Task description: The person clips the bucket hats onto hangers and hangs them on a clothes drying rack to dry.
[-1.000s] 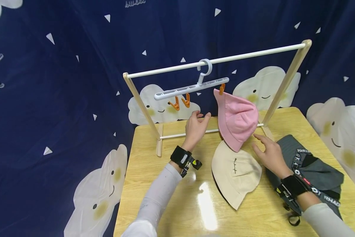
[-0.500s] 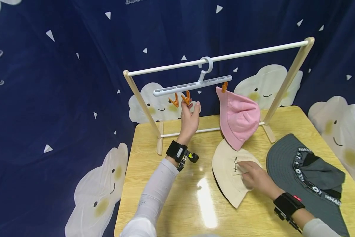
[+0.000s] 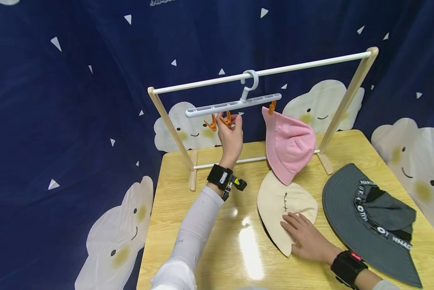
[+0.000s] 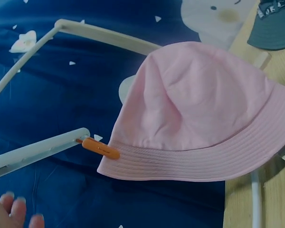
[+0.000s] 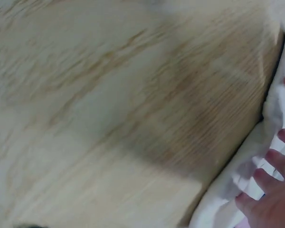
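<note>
In the head view, my left hand (image 3: pixel 231 139) is raised beneath the hanger (image 3: pixel 235 105), its thumb and index finger around an orange clip (image 3: pixel 227 119). The left wrist view shows only some fingertips (image 4: pixel 19 209), with that clip out of frame. My right hand (image 3: pixel 309 239) lies over the lower brim of the cream bucket hat (image 3: pixel 275 205), fingers fairly straight; the right wrist view has these fingers (image 5: pixel 278 161) over the hat's pale fabric. A pink bucket hat (image 3: pixel 293 141) hangs by its brim from another orange clip (image 3: pixel 272 108) at the hanger's right end.
A white-barred rack with wooden posts (image 3: pixel 347 100) carries the hanger. Left of the held clip hangs another orange clip (image 3: pixel 211 123). A dark grey hat (image 3: pixel 362 225) lies at the right of the wooden table (image 3: pixel 177 225). Behind stands a navy curtain (image 3: pixel 94 121).
My left hand has risen to the orange clip and its fingers have closed around it. My right hand has come down from beside the pink hat onto the cream hat's lower brim.
</note>
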